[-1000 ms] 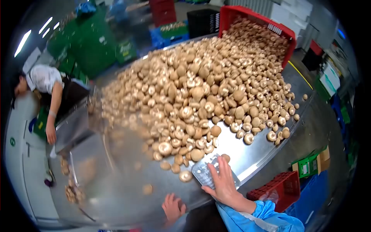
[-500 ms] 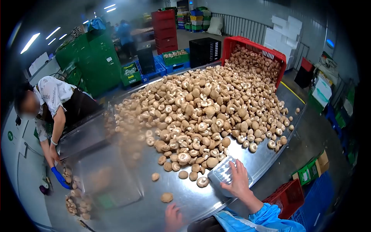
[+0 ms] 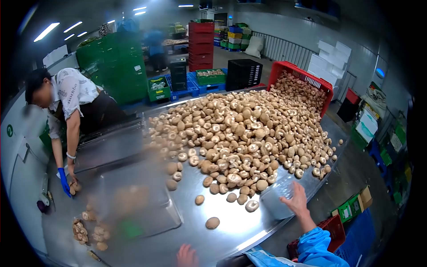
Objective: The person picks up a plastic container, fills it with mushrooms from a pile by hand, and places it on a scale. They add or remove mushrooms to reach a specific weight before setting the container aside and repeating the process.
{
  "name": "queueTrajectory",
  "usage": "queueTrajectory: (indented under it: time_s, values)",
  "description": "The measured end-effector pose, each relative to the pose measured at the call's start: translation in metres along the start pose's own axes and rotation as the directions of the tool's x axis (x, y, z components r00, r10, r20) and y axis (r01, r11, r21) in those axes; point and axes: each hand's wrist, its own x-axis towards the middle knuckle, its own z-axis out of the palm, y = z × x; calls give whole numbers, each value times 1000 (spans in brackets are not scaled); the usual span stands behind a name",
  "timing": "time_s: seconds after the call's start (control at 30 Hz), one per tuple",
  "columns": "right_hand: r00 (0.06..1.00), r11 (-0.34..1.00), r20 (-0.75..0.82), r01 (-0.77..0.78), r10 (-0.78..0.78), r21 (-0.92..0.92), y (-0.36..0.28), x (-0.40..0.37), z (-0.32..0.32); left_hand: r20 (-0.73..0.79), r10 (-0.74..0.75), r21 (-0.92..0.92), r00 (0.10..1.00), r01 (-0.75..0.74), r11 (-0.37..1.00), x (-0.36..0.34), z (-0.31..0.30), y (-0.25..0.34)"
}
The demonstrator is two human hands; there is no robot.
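My right hand [image 3: 297, 201] is at the clear plastic trays [image 3: 275, 200] on the near right of the steel table [image 3: 195, 238], with thumb and fingers apart. My left hand [image 3: 187, 256] is at the table's near edge, blurred and partly cut off by the frame, fingers apart, with nothing seen in it. A large heap of brown mushrooms [image 3: 240, 129] spreads over the table from a tipped red crate [image 3: 327, 82]. Two loose mushrooms lie nearer me, one of them a single brown cap [image 3: 212, 223].
Across the left side a co-worker [image 3: 75, 93] bends over, a blue-gloved hand [image 3: 65, 181] at some mushrooms. Large clear bins [image 3: 171, 218] stand between us. A knife [image 3: 94, 255] lies at the near left. Red and green crates [image 3: 351, 209] stand on the floor at right.
The view has shifted, so the table sits lower and farther right. My right hand is now more upright and spread beside the clear trays. The co-worker's gloved hand has moved among the mushrooms.
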Motion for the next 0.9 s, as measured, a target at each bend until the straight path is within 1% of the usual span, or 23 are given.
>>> queueTrajectory:
  time_s: [0.1,0.23,0.3,0.37,0.47,0.67,0.9]
  values:
    - [995,995,-81,-70,65,-66,25,11,9,25,-8,21,1000,8,1000,-17,-15,-22]
    - [966,971,-183,-206,181,-125,45,27,20,-6,-34,-23,999,34,999,-31,-26,-35]
    - [968,967,-159,-217,194,-137,44,32,22,6,-70,-53,998,70,996,-35,-15,-43]
    - [968,960,-128,-233,214,-157,38,35,16,-28,-49,-59,998,47,997,-36,-9,-46]
    - [948,937,-32,-316,315,-151,19,42,2,-43,-32,-74,999,28,997,-36,-9,-42]
    - [953,942,-20,-303,303,-148,14,44,0,-52,8,-58,999,-11,998,-32,-16,-35]
    - [973,970,-94,-220,211,-98,26,38,9,38,1,9,999,-2,1000,-23,-24,-21]
